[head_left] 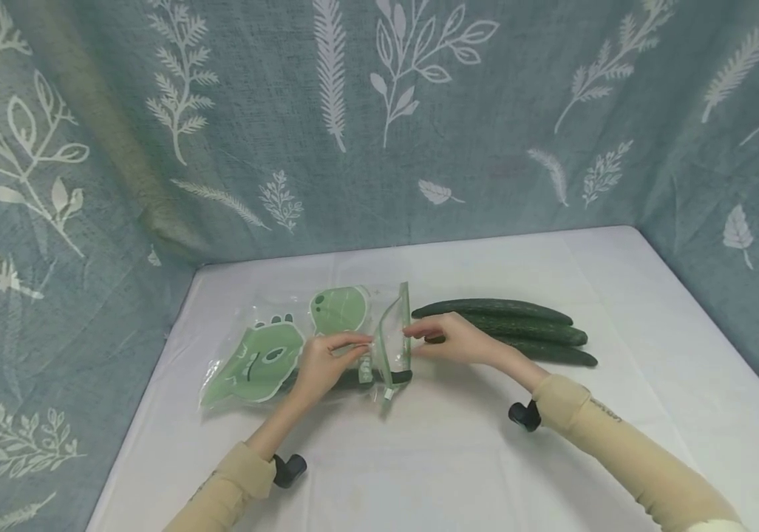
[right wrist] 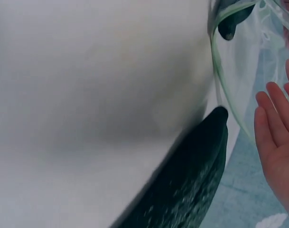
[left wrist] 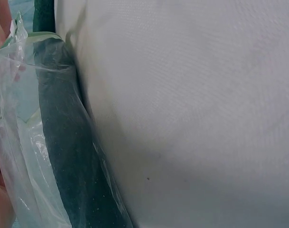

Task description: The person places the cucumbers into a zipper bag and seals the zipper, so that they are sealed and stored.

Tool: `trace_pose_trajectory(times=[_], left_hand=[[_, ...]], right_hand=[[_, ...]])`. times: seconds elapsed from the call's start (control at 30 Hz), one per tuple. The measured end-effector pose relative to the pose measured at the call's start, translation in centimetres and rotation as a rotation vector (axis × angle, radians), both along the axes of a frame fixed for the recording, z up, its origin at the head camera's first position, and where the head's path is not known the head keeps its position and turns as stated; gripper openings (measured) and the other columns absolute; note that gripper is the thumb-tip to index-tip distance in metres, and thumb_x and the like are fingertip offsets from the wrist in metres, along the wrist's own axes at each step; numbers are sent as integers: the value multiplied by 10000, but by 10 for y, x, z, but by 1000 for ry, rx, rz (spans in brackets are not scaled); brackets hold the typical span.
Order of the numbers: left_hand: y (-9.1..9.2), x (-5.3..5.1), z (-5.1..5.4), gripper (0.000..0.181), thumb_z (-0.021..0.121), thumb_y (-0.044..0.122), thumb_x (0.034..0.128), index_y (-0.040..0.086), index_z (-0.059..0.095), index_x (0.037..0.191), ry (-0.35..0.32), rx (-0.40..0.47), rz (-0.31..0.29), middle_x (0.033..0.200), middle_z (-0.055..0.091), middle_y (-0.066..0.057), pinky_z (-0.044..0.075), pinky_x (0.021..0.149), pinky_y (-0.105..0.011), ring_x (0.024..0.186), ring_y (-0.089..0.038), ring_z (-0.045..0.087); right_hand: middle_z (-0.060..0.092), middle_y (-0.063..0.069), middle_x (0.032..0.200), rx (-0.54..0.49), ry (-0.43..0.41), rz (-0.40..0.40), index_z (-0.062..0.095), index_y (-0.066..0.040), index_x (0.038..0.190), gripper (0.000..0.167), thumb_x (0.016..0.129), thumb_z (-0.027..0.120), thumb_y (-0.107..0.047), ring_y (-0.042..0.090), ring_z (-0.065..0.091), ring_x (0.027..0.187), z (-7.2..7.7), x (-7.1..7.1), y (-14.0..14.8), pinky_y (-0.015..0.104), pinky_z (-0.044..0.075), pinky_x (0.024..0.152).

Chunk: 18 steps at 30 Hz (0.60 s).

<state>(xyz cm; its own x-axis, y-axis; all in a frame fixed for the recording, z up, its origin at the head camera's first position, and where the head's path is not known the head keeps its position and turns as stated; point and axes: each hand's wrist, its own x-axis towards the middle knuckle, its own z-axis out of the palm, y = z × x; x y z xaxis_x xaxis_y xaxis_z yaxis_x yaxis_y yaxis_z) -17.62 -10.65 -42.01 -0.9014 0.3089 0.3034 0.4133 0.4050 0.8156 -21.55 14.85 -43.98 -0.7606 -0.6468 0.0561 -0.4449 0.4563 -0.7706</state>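
White surface (head_left: 412, 473): nearest, one cucumber (left wrist: 70, 137) lies inside a clear bag (head_left: 269, 362). Left hand (head_left: 322, 362) fingers pinch the bag's rim, while right hand (head_left: 455, 340) fingers reach its opposite edge, whether pinching cannot be told; beyond lie three cucumbers (head_left: 532, 326), then a leaf-patterned curtain (head_left: 253, 125).

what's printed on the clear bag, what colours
Green cartoon creature shapes with white outlines on the clear bag; the head view shows them best.

I see a curtained-off spot — leaf-print drapes (head_left: 253, 125) left, far, right around white tabletop (head_left: 446, 465) — room type unclear.
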Motion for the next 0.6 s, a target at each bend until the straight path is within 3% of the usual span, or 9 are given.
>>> trace_pose_trajectory(times=[0.6], left_hand=[[-1,0,-3,135,697,6,819,-11,729,949,15,1,11,956,733,-151,574,730,-342,874,-296,705]], right_hand=[[640,114,1245,62,78,-65,603,-22,1244,424,854,706,-152,259,623,1129,2,9,55,401,497,959]])
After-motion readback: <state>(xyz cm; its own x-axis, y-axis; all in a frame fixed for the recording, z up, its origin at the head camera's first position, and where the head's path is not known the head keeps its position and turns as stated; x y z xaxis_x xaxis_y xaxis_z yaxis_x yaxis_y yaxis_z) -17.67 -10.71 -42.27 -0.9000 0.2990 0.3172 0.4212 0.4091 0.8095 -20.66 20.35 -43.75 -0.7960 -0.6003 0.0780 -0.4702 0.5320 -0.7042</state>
